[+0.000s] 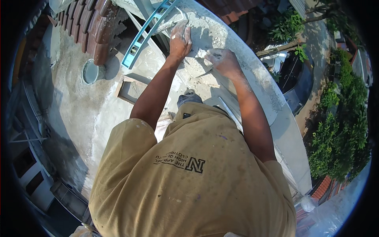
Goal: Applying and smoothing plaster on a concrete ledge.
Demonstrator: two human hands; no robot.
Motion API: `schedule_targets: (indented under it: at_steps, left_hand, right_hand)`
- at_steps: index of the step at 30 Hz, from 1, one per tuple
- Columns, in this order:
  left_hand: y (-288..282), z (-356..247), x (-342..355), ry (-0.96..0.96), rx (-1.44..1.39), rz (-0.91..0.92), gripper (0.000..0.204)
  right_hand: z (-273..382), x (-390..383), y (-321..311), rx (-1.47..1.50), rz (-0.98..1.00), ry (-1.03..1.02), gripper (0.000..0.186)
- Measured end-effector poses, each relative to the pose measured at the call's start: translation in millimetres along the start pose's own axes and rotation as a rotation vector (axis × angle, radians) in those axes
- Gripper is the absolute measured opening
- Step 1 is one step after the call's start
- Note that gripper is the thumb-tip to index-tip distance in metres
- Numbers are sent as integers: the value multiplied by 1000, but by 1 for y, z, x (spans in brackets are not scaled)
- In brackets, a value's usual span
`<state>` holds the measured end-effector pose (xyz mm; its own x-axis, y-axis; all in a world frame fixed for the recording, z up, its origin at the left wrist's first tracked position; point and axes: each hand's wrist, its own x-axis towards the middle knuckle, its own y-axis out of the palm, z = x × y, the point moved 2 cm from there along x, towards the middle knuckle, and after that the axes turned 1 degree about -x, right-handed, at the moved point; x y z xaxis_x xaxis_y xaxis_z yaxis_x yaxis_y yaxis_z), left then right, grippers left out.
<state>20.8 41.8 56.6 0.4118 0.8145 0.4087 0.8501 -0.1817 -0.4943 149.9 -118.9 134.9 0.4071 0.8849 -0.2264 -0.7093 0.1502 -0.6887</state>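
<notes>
Along the ledge's outer edge (261,75), pushed rubble (216,34) could fall; left hand (181,40) open, seemingly empty; right hand (224,62) curled, hold unclear

This is an outdoor building site up at roof level, lit by strong sun. Brown roof tiles (85,23) overhang a patchy cement surface (79,114), where a bucket (93,72) holds something grey, and crumbled mortar (217,37) litters a pale ledge (290,130). Past that edge, trees (331,134) and a dark car (299,96) sit well below me.
</notes>
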Motion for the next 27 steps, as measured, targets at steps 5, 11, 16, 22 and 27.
schedule_targets:
  at_steps: [5, 11, 16, 22, 27]
  left_hand:
    - [-14, 11, -16, 210, 227, 66, 37]
    - [9, 27, -103, 5, 89, 267, 49]
    - [13, 80, -170, -489, -36, 245, 54]
    - [45, 122, -146, -1294, -803, -71, 55]
    - [64, 131, -138, -1358, -839, 38, 53]
  right_hand:
    - [-82, -29, -51, 196, -200, 278, 32]
    - [-72, -25, -22, 257, -276, 350, 30]
    - [-78, -20, -34, 178, -333, 122, 33]
    - [-36, -12, 7, -125, -208, -31, 35]
    - [-7, -33, 0, -42, -207, -105, 32]
